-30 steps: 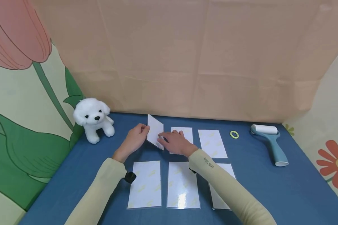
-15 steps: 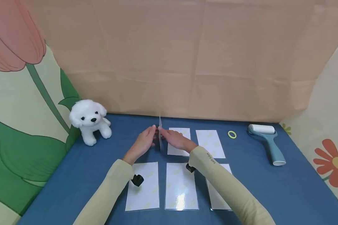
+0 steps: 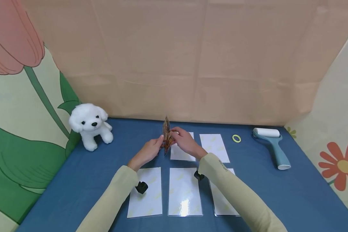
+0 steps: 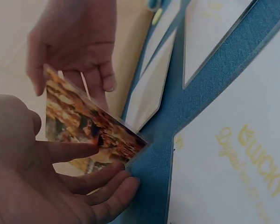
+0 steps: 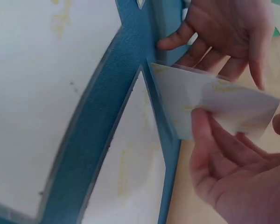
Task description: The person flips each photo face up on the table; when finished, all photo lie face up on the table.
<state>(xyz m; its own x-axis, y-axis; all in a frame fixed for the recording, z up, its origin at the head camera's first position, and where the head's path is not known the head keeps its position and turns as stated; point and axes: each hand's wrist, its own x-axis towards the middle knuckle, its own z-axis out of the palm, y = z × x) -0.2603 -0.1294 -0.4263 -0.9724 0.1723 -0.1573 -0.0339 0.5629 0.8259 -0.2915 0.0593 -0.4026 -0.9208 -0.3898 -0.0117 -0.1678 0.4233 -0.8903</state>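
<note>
Between my hands stands a photo print (image 3: 166,135), tipped up on edge above the table. Its brown and orange picture side faces my left hand (image 3: 149,149), as the left wrist view shows, with the left fingers (image 4: 109,189) along its lower part. On its white back (image 5: 214,95), in the right wrist view, rest the bent fingers of my right hand (image 3: 188,141). Both hands hold the print near its edges. Five more prints lie white side up: one (image 3: 179,153) partly under the right hand, another (image 3: 214,148) beside it, and a front row (image 3: 184,193).
A white plush dog (image 3: 90,125) sits at the back left. Toward the right lie a yellow-green ring (image 3: 236,138) and a lint roller (image 3: 274,145) with a blue handle. Brown paper (image 3: 179,64) hangs behind the blue table (image 3: 84,180). My right sleeve overlaps the front right print (image 3: 223,203).
The print has turned from its white side toward me, through edge-on, to showing its picture side. Both hands have shifted slightly right with it, and the right fingers have bent more.
</note>
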